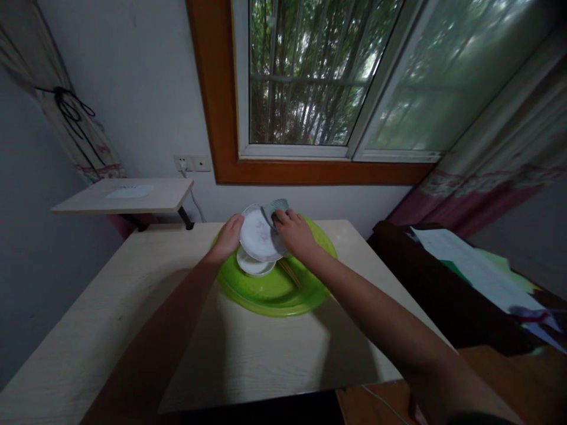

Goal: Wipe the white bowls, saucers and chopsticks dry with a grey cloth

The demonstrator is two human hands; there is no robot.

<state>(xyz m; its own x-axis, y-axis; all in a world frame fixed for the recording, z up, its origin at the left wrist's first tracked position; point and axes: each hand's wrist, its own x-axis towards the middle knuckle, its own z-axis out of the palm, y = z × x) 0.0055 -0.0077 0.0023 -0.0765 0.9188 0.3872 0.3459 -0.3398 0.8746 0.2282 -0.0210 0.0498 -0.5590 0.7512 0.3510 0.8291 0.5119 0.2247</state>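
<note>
My left hand [229, 235] grips the left rim of a white plate [259, 236] with a faint pattern in its middle. The plate is tilted above a green basin [270, 301]. Bunched in my right hand [293, 231] is a grey-green cloth [275, 208], which lies against the plate's upper right rim. Under the plate, a smaller white dish [254, 265] sits in the basin, partly covered by it. Beside that dish lie thin wooden chopsticks [290, 274], their upper ends hidden by the plate and my right hand.
The basin stands on a pale wooden table [190, 366]. At the back left is a small raised shelf [88, 198] with a paper on it. Behind are a wall socket [192, 163] and a window. Papers [478, 265] lie on a dark surface at right.
</note>
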